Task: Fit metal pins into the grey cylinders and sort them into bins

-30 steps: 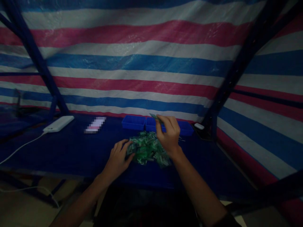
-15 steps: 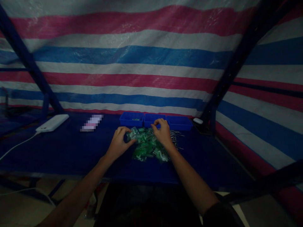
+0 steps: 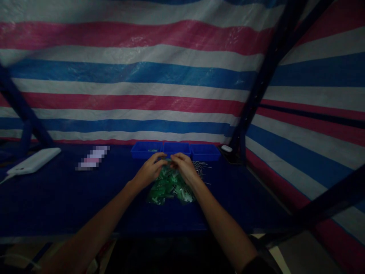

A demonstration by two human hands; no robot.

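Dim view, fine detail weak. Left hand [image 3: 149,169] and right hand [image 3: 184,165] meet over the far part of a heap of green packets [image 3: 168,188], fingers bent, tips close together. Something may be pinched between them; too dark and small there, cannot tell for either hand. Heap lies on the surface [image 3: 239,201] in front of the person, upper part covered by the hands; single packets blend together, contents mostly unreadable, some pale bits show through. Thin metal rods [image 3: 202,164] lie just right of the heap, partly hidden by the right hand and forearm.

Three blue trays in a row behind: left tray [image 3: 137,154] has small pale bits in it, unclear what; middle tray [image 3: 182,147] is partly blocked by fingers; right tray [image 3: 204,153] is in plain sight. Pixelated item [image 3: 94,158] to the left, unidentifiable. White device [image 3: 35,161] farther left, its cable [image 3: 6,177] cut by the frame edge. Small white case [image 3: 226,148] near the right post, by a dark flat thing, hard to make out.

Surface dark blue. Red, white and blue striped sheet [image 3: 134,102] hangs behind and at right; blue metal posts [image 3: 256,91] run out of frame.
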